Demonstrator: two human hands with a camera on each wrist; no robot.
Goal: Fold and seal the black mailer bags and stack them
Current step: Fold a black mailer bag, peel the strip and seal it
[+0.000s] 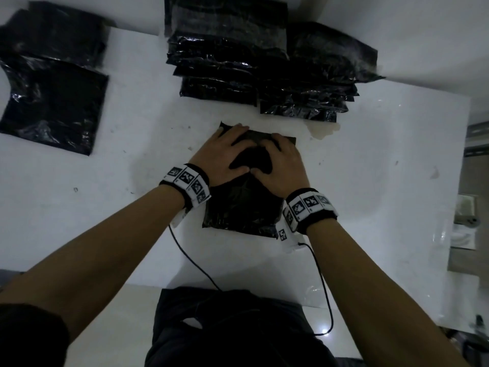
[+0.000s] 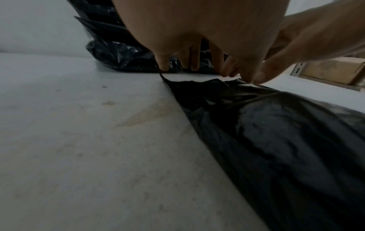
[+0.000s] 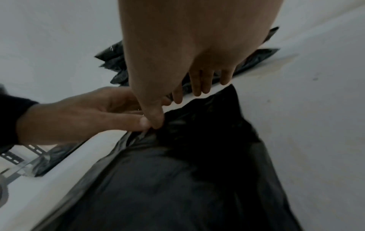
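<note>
Head view: left hand and right hand are lying flat, fingers extended, pressing the mailer bag; thin, slippery, crinkly film, probably best pinched at its far edge.

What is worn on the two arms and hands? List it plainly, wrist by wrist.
Left hand: bare, no glove. Its wrist carries a black band faced with white tiles printed with black square markers; a thin black cable trails from it. Right hand: also bare, with a matching marker band and its own black cable. Both forearms are bare; a dark sleeve covers the left upper arm.
</note>
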